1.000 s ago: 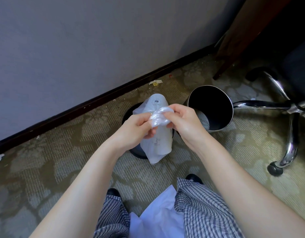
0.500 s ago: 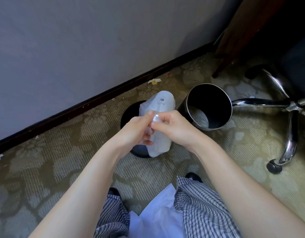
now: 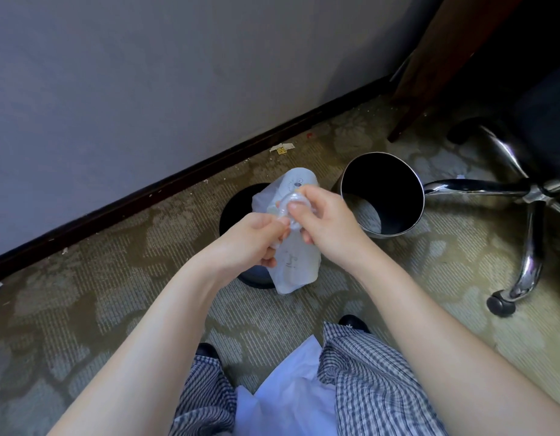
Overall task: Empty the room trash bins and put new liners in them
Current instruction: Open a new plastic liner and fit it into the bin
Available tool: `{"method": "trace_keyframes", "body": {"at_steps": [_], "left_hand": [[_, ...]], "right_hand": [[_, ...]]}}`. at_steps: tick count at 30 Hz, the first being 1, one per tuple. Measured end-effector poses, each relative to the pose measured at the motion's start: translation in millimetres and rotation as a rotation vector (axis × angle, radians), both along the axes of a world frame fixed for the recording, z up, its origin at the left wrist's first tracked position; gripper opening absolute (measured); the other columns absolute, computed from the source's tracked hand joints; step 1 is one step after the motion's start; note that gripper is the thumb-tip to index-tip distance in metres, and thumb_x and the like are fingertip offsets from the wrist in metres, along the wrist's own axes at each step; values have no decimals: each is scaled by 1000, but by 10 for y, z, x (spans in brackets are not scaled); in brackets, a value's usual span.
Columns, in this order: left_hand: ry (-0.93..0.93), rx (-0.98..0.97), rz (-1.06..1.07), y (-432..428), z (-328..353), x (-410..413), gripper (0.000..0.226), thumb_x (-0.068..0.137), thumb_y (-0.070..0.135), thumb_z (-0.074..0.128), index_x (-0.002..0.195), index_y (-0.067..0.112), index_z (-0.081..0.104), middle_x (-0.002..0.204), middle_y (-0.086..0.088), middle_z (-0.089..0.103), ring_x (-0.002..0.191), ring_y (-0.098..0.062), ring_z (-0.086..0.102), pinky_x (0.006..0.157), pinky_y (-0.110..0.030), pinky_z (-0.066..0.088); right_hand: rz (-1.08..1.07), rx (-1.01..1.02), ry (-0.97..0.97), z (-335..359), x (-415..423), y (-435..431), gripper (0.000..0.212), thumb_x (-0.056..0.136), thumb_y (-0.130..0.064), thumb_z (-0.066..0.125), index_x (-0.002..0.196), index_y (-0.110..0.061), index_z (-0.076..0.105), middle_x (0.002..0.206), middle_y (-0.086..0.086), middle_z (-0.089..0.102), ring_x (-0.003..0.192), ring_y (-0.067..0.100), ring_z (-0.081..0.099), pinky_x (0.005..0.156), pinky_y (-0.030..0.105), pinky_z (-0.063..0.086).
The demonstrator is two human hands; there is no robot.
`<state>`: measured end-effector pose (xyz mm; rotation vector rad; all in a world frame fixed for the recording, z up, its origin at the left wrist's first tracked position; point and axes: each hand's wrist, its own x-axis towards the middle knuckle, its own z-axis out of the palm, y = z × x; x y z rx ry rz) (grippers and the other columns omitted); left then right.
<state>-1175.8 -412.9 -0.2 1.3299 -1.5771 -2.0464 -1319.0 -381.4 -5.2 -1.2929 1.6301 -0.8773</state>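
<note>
A translucent white trash bag (image 3: 296,262) with trash inside hangs over a black bin (image 3: 237,212) near the wall. My left hand (image 3: 250,240) and my right hand (image 3: 322,221) both pinch the bag's twisted neck, which forms a small loop between the fingers. The bag's lower end reaches the carpet in front of the bin. To the right stands a second bin (image 3: 382,196), black inside with a metal rim, tilted towards me and unlined.
A grey wall with a dark baseboard (image 3: 178,180) runs behind the bins. An office chair's chrome base (image 3: 530,215) with castors stands at the right, a wooden furniture leg (image 3: 430,70) behind it. Paper scraps (image 3: 282,148) lie by the baseboard. My shoes and checked trousers are below.
My hands have kept twisting the bag's neck: the bunched plastic between them is now a small loop, with my right hand a little higher and my left lower.
</note>
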Motion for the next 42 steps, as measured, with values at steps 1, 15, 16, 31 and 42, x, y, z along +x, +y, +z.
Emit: {"method": "trace_keyframes", "body": {"at_steps": [1, 15, 16, 31, 42], "left_hand": [[7, -16, -24, -2, 4, 15, 37, 101, 23, 38, 65, 15, 42, 44, 14, 32, 41, -2, 29, 50, -16, 36], [-90, -194, -64, -137, 43, 441, 31, 94, 30, 45, 67, 13, 45, 48, 11, 31, 48, -5, 29, 56, -19, 36], [-86, -199, -61, -112, 60, 471, 32, 94, 31, 44, 67, 14, 45, 48, 11, 32, 48, -5, 30, 57, -19, 36], [-411, -999, -165, 833, 1248, 624, 40, 84, 58, 36, 89, 30, 64, 96, 15, 55, 92, -4, 48, 79, -24, 39], [-398, -1156, -199, 1635, 2286, 784, 35, 94, 35, 49, 83, 7, 67, 97, 5, 51, 93, -10, 47, 80, -27, 43]], "right_hand": [[43, 85, -59, 8, 13, -5, 25, 98, -20, 45, 91, 3, 52, 66, 15, 47, 46, 7, 41, 49, 20, 34], [197, 157, 145, 106, -280, 68, 19, 92, -25, 59, 74, -18, 59, 69, -4, 49, 65, 4, 44, 66, 25, 34], [222, 171, 142, 144, -284, 107, 17, 91, -25, 61, 74, -20, 60, 71, -3, 53, 69, 4, 47, 69, 26, 37], [188, -94, 451, 1505, -77, 928, 18, 93, -32, 57, 93, -19, 68, 98, -14, 46, 71, -5, 44, 75, 28, 42], [96, -309, 550, 2495, 76, 1900, 14, 93, -22, 58, 91, -12, 67, 94, -3, 50, 79, 12, 54, 79, 35, 46]]}}
